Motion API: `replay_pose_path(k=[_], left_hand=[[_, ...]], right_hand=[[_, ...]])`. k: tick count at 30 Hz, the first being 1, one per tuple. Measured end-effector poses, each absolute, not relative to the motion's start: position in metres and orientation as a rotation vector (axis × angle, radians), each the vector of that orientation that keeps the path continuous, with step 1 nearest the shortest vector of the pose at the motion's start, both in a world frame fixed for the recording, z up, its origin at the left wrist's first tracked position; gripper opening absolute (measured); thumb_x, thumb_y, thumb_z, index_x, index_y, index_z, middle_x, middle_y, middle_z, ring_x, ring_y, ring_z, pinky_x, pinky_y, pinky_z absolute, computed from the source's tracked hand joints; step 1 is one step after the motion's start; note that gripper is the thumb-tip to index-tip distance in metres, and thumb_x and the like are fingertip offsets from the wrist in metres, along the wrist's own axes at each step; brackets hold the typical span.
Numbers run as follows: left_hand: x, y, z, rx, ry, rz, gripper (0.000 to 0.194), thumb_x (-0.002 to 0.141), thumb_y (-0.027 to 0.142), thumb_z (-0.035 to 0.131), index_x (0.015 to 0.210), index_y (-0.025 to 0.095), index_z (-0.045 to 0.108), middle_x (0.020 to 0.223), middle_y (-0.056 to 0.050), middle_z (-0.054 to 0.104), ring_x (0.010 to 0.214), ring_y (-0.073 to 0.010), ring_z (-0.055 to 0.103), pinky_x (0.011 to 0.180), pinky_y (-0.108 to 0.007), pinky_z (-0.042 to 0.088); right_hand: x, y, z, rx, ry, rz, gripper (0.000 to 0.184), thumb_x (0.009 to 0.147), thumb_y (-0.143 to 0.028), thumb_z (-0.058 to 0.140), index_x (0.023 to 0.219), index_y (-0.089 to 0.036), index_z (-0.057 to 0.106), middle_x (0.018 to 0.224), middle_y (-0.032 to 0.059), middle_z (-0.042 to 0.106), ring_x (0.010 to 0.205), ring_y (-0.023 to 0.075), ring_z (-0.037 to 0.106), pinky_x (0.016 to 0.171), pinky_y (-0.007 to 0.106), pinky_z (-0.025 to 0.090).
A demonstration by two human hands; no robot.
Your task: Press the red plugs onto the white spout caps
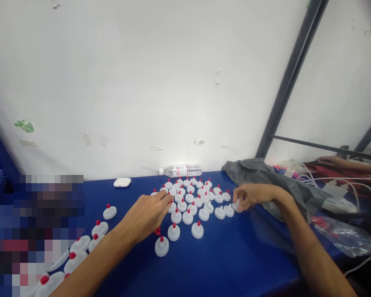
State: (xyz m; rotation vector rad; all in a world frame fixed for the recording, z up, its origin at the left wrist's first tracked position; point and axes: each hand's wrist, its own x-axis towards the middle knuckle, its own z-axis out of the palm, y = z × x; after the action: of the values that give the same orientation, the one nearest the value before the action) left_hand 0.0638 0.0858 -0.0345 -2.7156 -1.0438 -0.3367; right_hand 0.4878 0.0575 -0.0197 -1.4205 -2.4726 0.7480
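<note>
Many round white plastic lids with narrow spouts stand on a blue tabletop [235,251], most with a small red tip. My left hand [151,212] reaches over the left side of the group, fingers closed at the red tip of a white lid [172,208]. Loose red tips [157,231] lie just below that hand, partly covered by it. At the right edge of the group, my right hand [250,195] pinches a white lid [235,206]; no red shows on it. Beside it are bare-spouted lids [228,210], without red tips.
A clear plastic bottle [185,170] lies against the wall, with a white case [122,182] to its left. More red-tipped lids [76,262] spread at lower left. Grey plastic sheeting [266,181], cables and a clear bag [349,237] occupy the right. Another person's hand [334,161] shows there.
</note>
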Motion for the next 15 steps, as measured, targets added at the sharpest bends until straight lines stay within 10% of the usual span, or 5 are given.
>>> replay_pose_path(k=[15], left_hand=[[0.068,0.081,-0.037,-2.676,-1.012,-0.429,0.028,0.106,0.015,0.049,0.127,0.027,0.062,0.119,-0.005,0.076,0.085,-0.0220,0.078,0.059,-0.031,0.049]], right_hand=[[0.386,0.052,-0.001,-1.131,-2.072,0.049,0.024,0.102,-0.041,0.064,0.119,-0.027,0.074,0.111,0.0083,0.079,0.090,0.0272,0.077,0.079,0.044,0.068]])
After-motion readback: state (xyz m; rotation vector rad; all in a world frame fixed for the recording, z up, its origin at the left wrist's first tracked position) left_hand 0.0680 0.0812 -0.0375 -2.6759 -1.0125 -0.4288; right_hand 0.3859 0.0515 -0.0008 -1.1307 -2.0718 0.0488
